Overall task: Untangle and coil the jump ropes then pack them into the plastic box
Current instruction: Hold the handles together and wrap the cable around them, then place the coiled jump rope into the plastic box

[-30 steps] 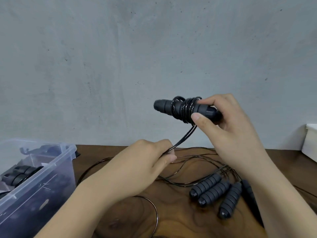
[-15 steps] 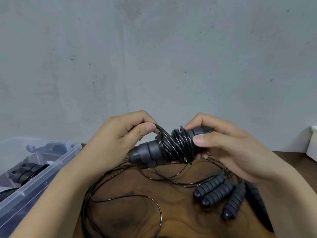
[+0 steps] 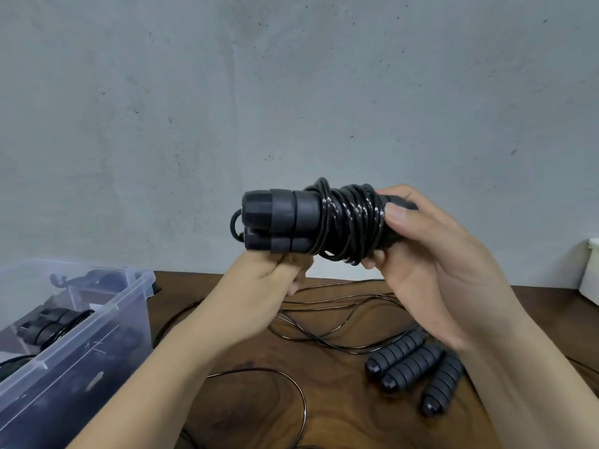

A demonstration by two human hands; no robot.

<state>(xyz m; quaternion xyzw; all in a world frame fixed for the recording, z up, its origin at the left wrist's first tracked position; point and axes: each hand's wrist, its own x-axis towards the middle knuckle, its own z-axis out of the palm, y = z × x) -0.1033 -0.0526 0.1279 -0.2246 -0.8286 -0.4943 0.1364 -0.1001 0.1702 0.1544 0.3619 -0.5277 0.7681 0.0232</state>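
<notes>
A black jump rope bundle (image 3: 311, 222), two handles side by side with cord wound around them, is held up in front of the wall. My right hand (image 3: 431, 264) grips the handles' right end, thumb on the coils. My left hand (image 3: 259, 290) sits just under the handles' left end with fingers curled, pinching the cord there. Loose black cords (image 3: 327, 319) lie tangled on the wooden table (image 3: 324, 416). Three ribbed black handles (image 3: 408, 364) lie at the right. The clear plastic box (image 3: 77, 345) stands at the left with coiled ropes inside.
A white container (image 3: 590, 273) stands at the table's right edge. A grey concrete wall rises right behind the table. One cord loop (image 3: 291, 384) curls over the table's middle front.
The bundle has been raised and more cord is wound on it. My left hand went from over the handles' left end to underneath it. The right hand keeps its grip.
</notes>
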